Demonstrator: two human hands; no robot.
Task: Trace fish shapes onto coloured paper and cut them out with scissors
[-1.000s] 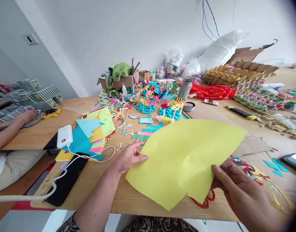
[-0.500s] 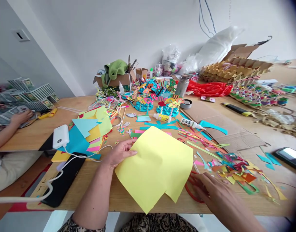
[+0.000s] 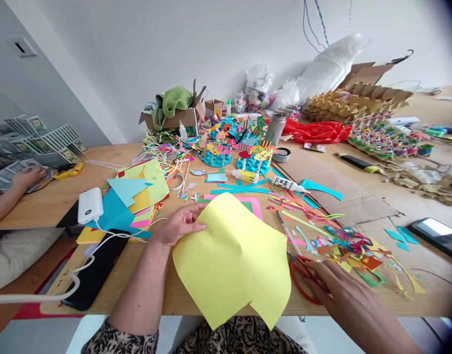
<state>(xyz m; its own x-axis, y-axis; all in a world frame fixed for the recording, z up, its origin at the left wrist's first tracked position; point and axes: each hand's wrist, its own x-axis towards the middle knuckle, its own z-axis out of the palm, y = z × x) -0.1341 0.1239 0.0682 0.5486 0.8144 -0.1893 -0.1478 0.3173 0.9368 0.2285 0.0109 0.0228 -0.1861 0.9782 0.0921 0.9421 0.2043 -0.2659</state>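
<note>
A large sheet of yellow paper (image 3: 233, 265) spreads in front of me, with a notch in its lower edge. My left hand (image 3: 181, 223) pinches it at the upper left, thumb on top and the other fingers partly behind. To the right of the sheet, my right hand (image 3: 331, 282) has its fingers closed about the red handles of a pair of scissors (image 3: 297, 258). The scissors' short visible metal part points toward the paper, and the handles lie low over the table. Pink and green paper (image 3: 256, 206) shows just beyond the yellow sheet.
Paper scraps (image 3: 358, 250) lie to the right, near a phone (image 3: 439, 238). Glue bottles (image 3: 288, 184) and paper fish models (image 3: 253, 160) stand farther back. At left are coloured sheets (image 3: 117, 211), a white power bank (image 3: 90, 205) and a co-worker's hand (image 3: 29, 177).
The right hand and scissors have moved slightly right, away from the yellow paper, exposing more of the scissors. The sheet has tipped lower toward me, still in my left hand.
</note>
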